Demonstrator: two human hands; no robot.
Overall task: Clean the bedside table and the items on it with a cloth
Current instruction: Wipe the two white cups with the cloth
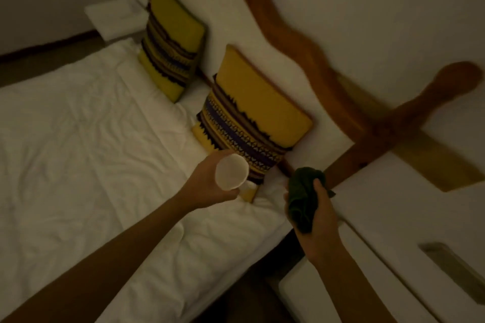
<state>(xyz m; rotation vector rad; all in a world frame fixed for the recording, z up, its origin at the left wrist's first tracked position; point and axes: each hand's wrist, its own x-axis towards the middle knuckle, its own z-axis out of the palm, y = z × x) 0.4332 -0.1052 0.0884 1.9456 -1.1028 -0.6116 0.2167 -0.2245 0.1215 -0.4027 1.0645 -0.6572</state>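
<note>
Head view, step in hand: an item lifted off for wiping, by my reading — the left hand (210, 183) holds a small white cup (231, 172) out over the white bed (78, 139), mouth tipped toward the camera
Cloth: a dark green cloth (301, 200) is bunched in the right hand (319, 220), fingers and thumb curled round it
Hands: near each other but apart; cup and cloth do not touch
Left arm: stretched forward and up from the lower left, palm cupping the cup from below
Right arm: reaching up from the lower right, wrist about level with the bed's edge
Bedside table: the white surface (393, 217) at the right, beside a wooden bedpost (388, 123) — little of it shows
Next move: likely bringing cloth to cup, steadying the cup while the cloth rubs rim and wall
</note>
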